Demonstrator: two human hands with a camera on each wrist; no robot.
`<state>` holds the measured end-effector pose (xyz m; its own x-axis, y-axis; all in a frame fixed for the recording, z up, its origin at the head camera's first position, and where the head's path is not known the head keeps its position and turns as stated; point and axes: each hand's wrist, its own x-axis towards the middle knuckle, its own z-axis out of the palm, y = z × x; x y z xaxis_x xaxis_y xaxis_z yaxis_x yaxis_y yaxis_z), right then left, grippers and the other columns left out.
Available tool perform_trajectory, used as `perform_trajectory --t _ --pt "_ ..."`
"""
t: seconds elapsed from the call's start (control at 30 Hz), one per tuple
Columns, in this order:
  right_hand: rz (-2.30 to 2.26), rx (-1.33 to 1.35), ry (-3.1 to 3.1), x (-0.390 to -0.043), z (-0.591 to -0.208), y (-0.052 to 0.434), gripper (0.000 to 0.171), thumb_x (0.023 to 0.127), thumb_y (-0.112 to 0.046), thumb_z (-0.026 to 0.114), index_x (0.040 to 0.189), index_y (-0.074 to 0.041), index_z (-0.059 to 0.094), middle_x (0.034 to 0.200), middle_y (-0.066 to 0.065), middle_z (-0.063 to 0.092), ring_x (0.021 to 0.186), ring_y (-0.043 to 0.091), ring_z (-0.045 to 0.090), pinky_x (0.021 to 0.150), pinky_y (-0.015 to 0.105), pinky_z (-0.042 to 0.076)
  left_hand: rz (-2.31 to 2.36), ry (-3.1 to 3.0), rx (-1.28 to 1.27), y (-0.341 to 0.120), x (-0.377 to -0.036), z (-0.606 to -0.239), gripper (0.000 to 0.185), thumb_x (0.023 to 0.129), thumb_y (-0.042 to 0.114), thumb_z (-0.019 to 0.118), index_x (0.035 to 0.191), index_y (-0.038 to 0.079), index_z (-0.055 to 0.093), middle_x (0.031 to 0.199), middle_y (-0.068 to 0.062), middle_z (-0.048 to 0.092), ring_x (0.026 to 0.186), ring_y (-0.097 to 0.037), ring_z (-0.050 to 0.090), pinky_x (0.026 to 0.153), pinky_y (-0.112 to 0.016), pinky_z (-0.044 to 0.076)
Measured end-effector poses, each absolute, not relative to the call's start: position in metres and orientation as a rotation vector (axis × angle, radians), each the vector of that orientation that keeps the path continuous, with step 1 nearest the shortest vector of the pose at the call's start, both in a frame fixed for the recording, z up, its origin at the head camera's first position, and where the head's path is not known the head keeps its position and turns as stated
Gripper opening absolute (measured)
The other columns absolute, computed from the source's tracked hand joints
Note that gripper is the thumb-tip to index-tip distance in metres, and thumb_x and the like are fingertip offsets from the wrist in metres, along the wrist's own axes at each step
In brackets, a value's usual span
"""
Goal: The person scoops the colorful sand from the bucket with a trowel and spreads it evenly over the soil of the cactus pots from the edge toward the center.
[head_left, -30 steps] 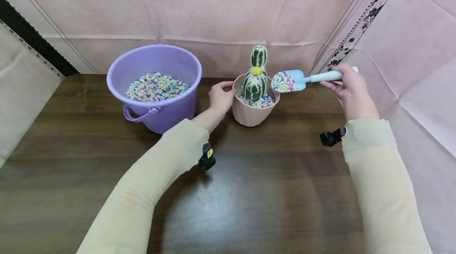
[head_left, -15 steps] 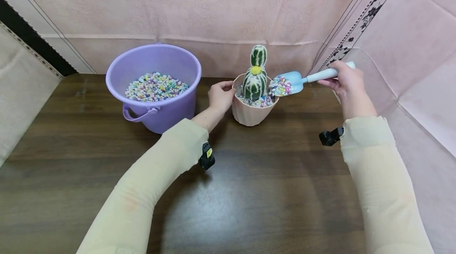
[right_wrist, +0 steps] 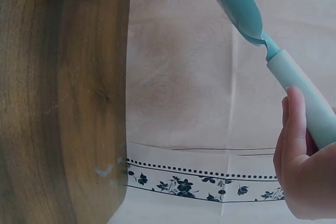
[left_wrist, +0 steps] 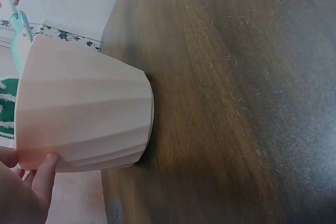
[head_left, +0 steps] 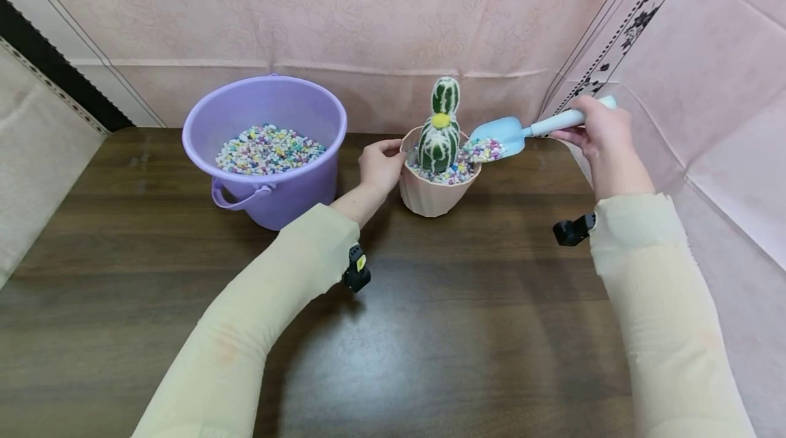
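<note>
A pale pink faceted flowerpot (head_left: 432, 199) stands on the table with a green, white-streaked cactus (head_left: 437, 151) in it, topped by a yellow flower. Coloured pebbles lie round the cactus base. My left hand (head_left: 381, 168) pinches the pot's left rim between thumb and fingers, as the left wrist view also shows. With my right hand (head_left: 604, 138) I grip the pale handle of a light blue hand trowel (head_left: 503, 132). Its blade tilts down over the pot's right rim, and pebbles (head_left: 482, 150) are sliding off its tip into the pot.
A purple bucket (head_left: 301, 196) partly filled with coloured pebbles (head_left: 270, 150) stands left of my left hand, its handle hanging at the front. Pink patterned cloth (head_left: 381, 28) rises behind the dark wooden table (head_left: 430, 329), and more cloth hangs at both sides.
The trowel has moved slightly left and tipped down toward the pot, its handle end rising. Pebbles have slid toward its tip and into the pot. My left hand stays on the rim.
</note>
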<state>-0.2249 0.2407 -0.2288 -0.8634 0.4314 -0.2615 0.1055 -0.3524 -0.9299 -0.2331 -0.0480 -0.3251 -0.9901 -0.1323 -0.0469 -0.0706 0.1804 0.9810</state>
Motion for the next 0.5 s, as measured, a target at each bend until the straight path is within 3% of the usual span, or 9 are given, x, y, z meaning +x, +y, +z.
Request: perform_trajectory --t 0.3,0.5 --pt "2.248 -0.664 -1.705 -0.226 -0.22 0.239 0.017 0.08 0.003 0.056 0.086 -0.005 0.042 0.063 0.004 0.053 0.05 0.018 0.065 0.047 0.033 0.057 -1.941 -2.404 0.208 -0.048 -0.233 -0.326 0.028 0.087 0.007 0.061 0.114 0.006 0.067 0.106 -0.011 0.07 0.07 -0.01 0.057 0.056 -0.018 0.052" --pt "2.224 -0.61 -1.718 -0.225 -0.217 0.232 0.013 0.079 0.003 0.055 0.078 -0.003 0.045 0.058 0.003 0.052 0.049 0.016 0.064 0.043 0.031 0.056 -1.951 -2.404 0.222 -0.048 -0.233 -0.325 0.028 0.087 0.006 0.061 0.115 0.006 0.067 0.105 -0.011 0.07 0.064 -0.009 0.056 0.055 -0.018 0.052"
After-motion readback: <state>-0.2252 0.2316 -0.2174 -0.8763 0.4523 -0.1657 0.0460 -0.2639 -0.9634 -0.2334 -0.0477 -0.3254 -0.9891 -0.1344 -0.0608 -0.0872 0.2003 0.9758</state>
